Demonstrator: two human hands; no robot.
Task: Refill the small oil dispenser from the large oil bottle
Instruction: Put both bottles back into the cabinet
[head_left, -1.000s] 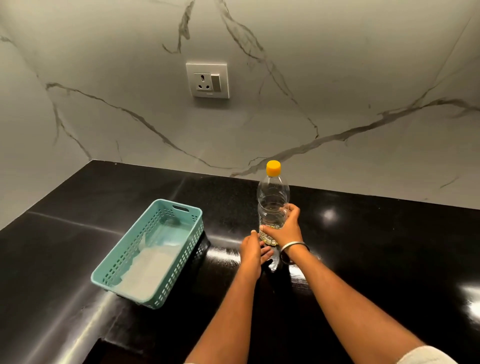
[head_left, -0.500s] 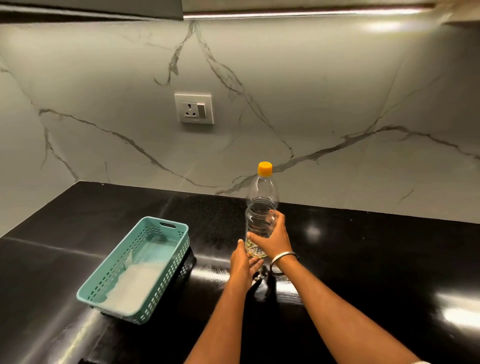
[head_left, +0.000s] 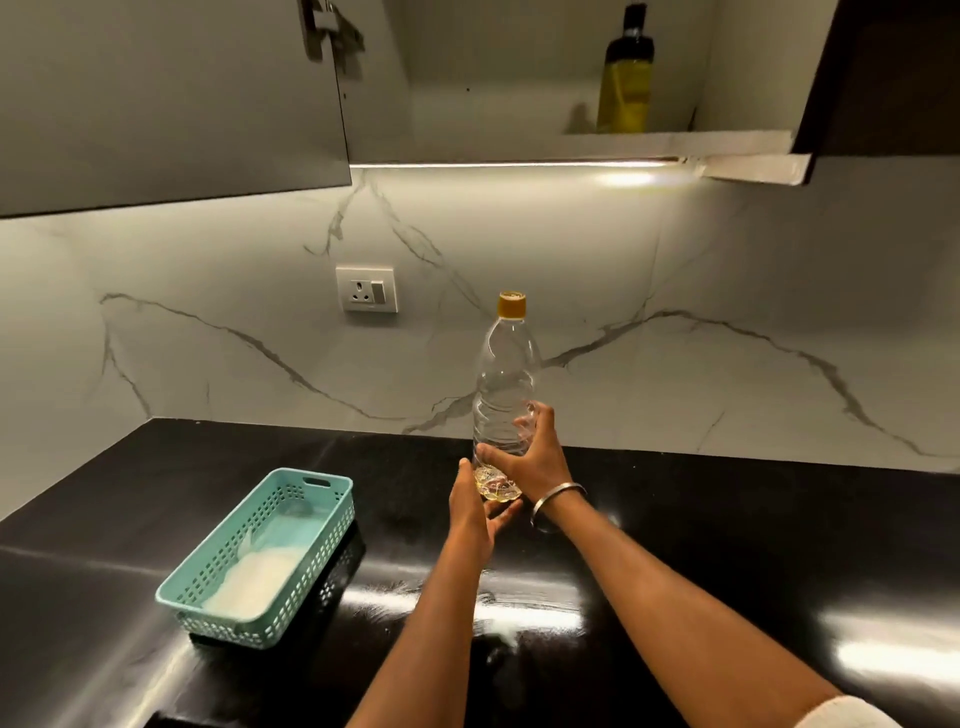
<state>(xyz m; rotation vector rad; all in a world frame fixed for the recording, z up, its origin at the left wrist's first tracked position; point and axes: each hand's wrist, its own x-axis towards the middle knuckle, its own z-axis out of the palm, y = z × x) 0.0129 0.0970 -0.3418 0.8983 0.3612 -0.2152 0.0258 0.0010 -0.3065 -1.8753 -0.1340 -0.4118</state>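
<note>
A clear plastic oil bottle (head_left: 503, 384) with a yellow cap is held upright above the black counter (head_left: 727, 530); only a little yellow oil lies at its bottom. My right hand (head_left: 530, 457) grips its lower body, thumb in front and fingers round the back. My left hand (head_left: 472, 514) is beside and under the bottle's base with straight fingers; whether it touches the base I cannot tell. A dark bottle of yellow oil (head_left: 626, 73) stands on the shelf of the open upper cabinet.
A teal perforated basket (head_left: 332, 499) with something white inside sits on the counter to the left. A wall socket (head_left: 367, 289) is on the marble backsplash. An open cabinet door (head_left: 171, 104) hangs at upper left. A light strip runs under the cabinet.
The bottle has risen off the counter in my right hand, with my left hand following under it. The view has tilted up and now shows the open cabinet and the dark bottle.
</note>
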